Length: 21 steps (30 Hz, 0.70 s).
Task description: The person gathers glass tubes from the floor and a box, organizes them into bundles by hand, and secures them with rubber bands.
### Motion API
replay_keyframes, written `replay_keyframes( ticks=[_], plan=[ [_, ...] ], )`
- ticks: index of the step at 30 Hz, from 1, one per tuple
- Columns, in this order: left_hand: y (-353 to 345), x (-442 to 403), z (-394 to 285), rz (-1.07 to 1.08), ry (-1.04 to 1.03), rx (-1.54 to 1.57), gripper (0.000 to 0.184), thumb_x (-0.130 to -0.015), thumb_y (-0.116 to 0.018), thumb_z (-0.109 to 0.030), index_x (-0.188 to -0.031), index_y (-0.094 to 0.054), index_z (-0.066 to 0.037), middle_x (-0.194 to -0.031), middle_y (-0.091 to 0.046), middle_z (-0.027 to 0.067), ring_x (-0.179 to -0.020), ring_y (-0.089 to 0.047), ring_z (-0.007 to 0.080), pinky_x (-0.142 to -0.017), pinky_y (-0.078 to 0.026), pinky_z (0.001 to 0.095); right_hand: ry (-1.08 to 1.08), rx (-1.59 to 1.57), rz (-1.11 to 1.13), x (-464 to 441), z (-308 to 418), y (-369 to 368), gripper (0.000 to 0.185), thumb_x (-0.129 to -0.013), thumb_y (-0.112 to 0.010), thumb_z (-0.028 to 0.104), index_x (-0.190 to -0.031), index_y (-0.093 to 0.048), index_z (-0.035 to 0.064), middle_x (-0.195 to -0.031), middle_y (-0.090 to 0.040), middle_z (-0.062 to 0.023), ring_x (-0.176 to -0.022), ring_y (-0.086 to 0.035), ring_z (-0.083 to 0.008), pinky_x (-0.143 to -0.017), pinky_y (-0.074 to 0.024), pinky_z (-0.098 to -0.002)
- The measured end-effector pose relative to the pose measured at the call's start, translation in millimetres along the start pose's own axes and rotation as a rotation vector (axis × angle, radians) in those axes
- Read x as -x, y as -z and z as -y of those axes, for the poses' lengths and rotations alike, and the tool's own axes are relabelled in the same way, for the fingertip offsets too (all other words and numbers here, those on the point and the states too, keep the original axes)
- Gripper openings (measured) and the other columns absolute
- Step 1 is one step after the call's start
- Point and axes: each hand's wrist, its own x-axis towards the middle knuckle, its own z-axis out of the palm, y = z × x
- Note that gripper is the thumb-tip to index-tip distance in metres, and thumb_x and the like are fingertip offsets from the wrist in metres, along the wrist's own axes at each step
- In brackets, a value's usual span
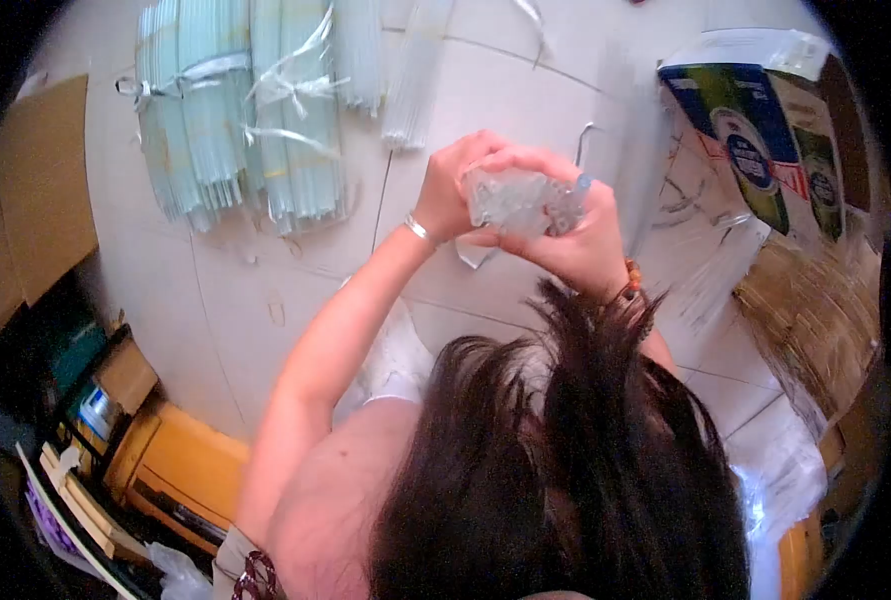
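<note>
Both hands are wrapped round a bundle of clear plastic tubes (525, 203), seen nearly end-on in the middle of the view. My left hand (450, 185), with a silver bracelet at the wrist, grips its left side. My right hand (587, 245), wearing a beaded bracelet, closes round its right side. Beyond them on the floor lie tied bundles of similar tubes (205, 130), bound with whitish plastic strips (290, 88). Two slimmer bunches of tubes (420, 85) lie to their right. Dark hair hides part of my right forearm.
A printed carton (750, 150) stands at the right, with brown tape-covered cardboard (810, 310) below it. Cardboard panels (45, 190) rise at the left. A wooden cabinet (190, 465) is at lower left. Plastic scraps and a rubber band (276, 308) lie on the tiled floor (235, 340).
</note>
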Motion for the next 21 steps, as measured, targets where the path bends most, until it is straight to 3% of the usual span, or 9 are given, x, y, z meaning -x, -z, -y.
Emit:
replay_keyframes(
  ticks=[3,5,7,10,13,15,17,18,21],
  plan=[
    [-14,7,16,0.04,0.009,-0.02,0.032,-0.073,-0.076,-0.018,-0.102,-0.066,-0.006,-0.098,-0.069,0.0083,-0.083,-0.069,0.0284,-0.071,-0.056,0.0387,-0.124,0.09,-0.119,6,37,12,0.074,-0.074,-0.085,0.003,-0.14,-0.053,0.0021,-0.069,-0.053,0.0097,-0.065,-0.046,0.001,-0.063,-0.0402,-0.0164],
    [-19,6,21,0.047,-0.028,-0.202,0.033,-0.073,-0.077,-0.017,-0.101,-0.067,-0.005,-0.099,-0.07,0.0087,-0.082,-0.07,0.0274,-0.07,-0.056,0.0386,-0.197,0.196,-0.244,24,57,30,0.07,-0.076,-0.084,0.01,-0.139,-0.055,0.0063,-0.098,-0.063,0.0011,-0.072,-0.052,-0.0022,-0.07,-0.047,-0.0214],
    [-17,-2,11,0.026,-0.046,-0.443,0.03,-0.075,-0.078,-0.019,-0.1,-0.069,-0.004,-0.094,-0.071,0.0099,-0.08,-0.071,0.0264,-0.07,-0.056,0.038,-0.261,0.307,-0.339,40,69,57,0.064,-0.079,-0.082,0.014,-0.138,-0.056,0.0082,-0.11,-0.069,-0.0038,-0.074,-0.055,-0.0042,-0.071,-0.0503,-0.0247],
    [-15,-28,-20,-0.116,0.495,0.171,0.018,-0.087,-0.074,-0.017,-0.091,-0.068,0.0,-0.085,-0.073,0.0106,-0.072,-0.068,0.0151,-0.07,-0.055,0.0327,-0.444,0.449,-0.42,81,64,110,0.051,-0.085,-0.077,0.018,-0.132,-0.059,0.0067,-0.106,-0.071,-0.007,-0.072,-0.059,-0.0089,-0.068,-0.0505,-0.0286],
    [-6,-50,13,-0.01,0.563,-0.227,0.028,-0.085,-0.076,-0.027,-0.093,-0.066,-0.001,-0.078,-0.072,0.0139,-0.075,-0.071,0.0233,-0.069,-0.055,0.0372,-0.696,0.598,-0.562,123,36,155,0.04,-0.09,-0.072,0.026,-0.12,-0.061,0.003,-0.101,-0.072,-0.0139,-0.078,-0.068,-0.0251,-0.071,-0.0524,-0.0366],
    [-3,-65,34,0.108,0.615,-0.345,0.031,-0.084,-0.076,-0.026,-0.094,-0.064,0.001,-0.082,-0.073,0.0147,-0.073,-0.072,0.023,-0.069,-0.055,0.0374,-0.598,0.805,-0.746,169,-5,186,0.039,-0.091,-0.069,0.03,-0.116,-0.061,0.0013,-0.093,-0.072,-0.017,-0.079,-0.068,-0.0353,-0.071,-0.0526,-0.0406],
    [-2,-71,49,0.136,0.64,-0.23,0.03,-0.083,-0.075,-0.023,-0.097,-0.063,0.0,-0.082,-0.073,0.0144,-0.071,-0.072,0.0239,-0.069,-0.055,0.0366,-0.629,0.843,-0.926,221,-49,226,0.039,-0.092,-0.068,0.031,-0.114,-0.059,-0.0001,-0.091,-0.069,-0.0184,-0.079,-0.066,-0.0373,-0.073,-0.052,-0.0409],
    [-3,-75,48,0.143,0.625,-0.262,0.026,-0.083,-0.074,-0.018,-0.097,-0.061,0.001,-0.083,-0.072,0.0119,-0.07,-0.07,0.0193,-0.065,-0.055,0.0327,-0.636,0.857,-1.011,240,-64,245,0.04,-0.092,-0.068,0.032,-0.113,-0.058,-0.0008,-0.09,-0.068,-0.0191,-0.079,-0.065,-0.0383,-0.073,-0.0517,-0.0411],
    [-5,-80,47,0.142,0.635,-0.267,0.023,-0.083,-0.073,-0.012,-0.097,-0.06,0.001,-0.083,-0.07,0.0094,-0.068,-0.068,0.0152,-0.061,-0.055,0.0295,-0.777,0.748,-1.069,265,-92,287,0.041,-0.092,-0.069,0.031,-0.111,-0.056,-0.0019,-0.093,-0.066,-0.0211,-0.09,-0.065,-0.0378,-0.079,-0.0506,-0.0439]
  ],
)
